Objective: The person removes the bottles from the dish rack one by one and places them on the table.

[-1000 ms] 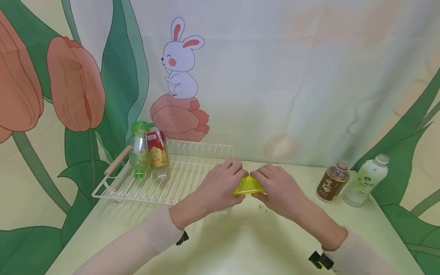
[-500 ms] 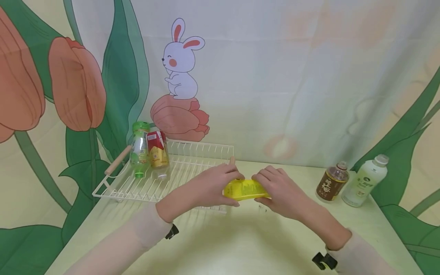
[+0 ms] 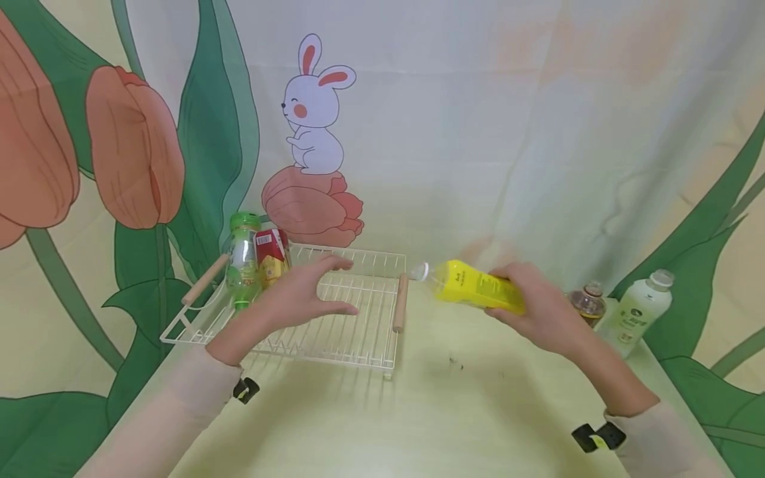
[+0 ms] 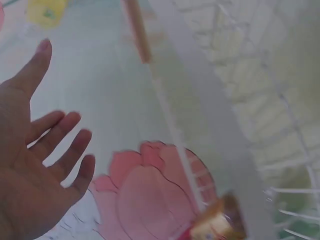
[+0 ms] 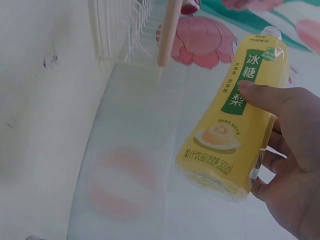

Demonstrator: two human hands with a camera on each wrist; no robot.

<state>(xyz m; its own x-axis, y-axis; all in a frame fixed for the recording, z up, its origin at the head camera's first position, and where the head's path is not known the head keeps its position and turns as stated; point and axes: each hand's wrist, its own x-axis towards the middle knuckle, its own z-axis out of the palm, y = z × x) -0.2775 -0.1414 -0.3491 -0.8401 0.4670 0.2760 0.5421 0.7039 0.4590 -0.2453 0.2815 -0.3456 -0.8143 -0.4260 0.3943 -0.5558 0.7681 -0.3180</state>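
Note:
In the head view my right hand [image 3: 540, 309] grips a yellow-labelled drink bottle [image 3: 478, 287] by its base end, tilted nearly flat above the table, its white cap pointing left. The right wrist view shows the thumb across the label of this bottle [image 5: 232, 115], fingers behind it. My left hand [image 3: 293, 295] hovers over the white wire rack [image 3: 358, 362] with thumb and fingers spread apart, holding nothing. In the left wrist view that hand [image 4: 40, 160] has its palm exposed. Inside the rack's left end lean a green-capped bottle [image 3: 243, 255] and a red-and-gold bottle [image 3: 271, 249], partly hidden by my left hand.
Wooden handles [image 3: 401, 302] sit on both ends of the rack. At the right of the table stand a brown-labelled bottle [image 3: 588, 302], partly behind my right hand, and a pale green bottle [image 3: 636, 312]. A printed curtain [image 3: 448, 166] hangs behind the table.
The left hand has let go of the yellow bottle and moved left over the rack. The right hand has carried the bottle up and right, swinging its capped end into view.

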